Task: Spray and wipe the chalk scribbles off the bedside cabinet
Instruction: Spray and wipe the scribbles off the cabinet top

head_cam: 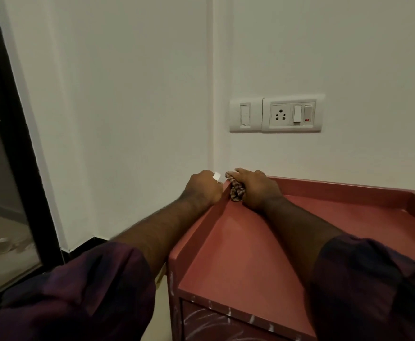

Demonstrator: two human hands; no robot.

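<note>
A black-framed glass door (16,143) fills the left edge. At centre, the left hand (202,190) is clenched round a small white object (216,175), just outside the rim of the reddish-brown bedside cabinet (349,190). The cabinet's long side runs from bottom centre to the right edge. In its rimmed top's back-left corner, the right hand (258,190) grips a bunched brown patterned cloth (236,191). White chalk scribbles (213,323) mark the front. A white switch panel (275,114) sits upper right.

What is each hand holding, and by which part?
Right hand clutches a bunched cloth in the cabinet's corner. Left hand curls round a white thing, mostly hidden; which part cannot be told.
</note>
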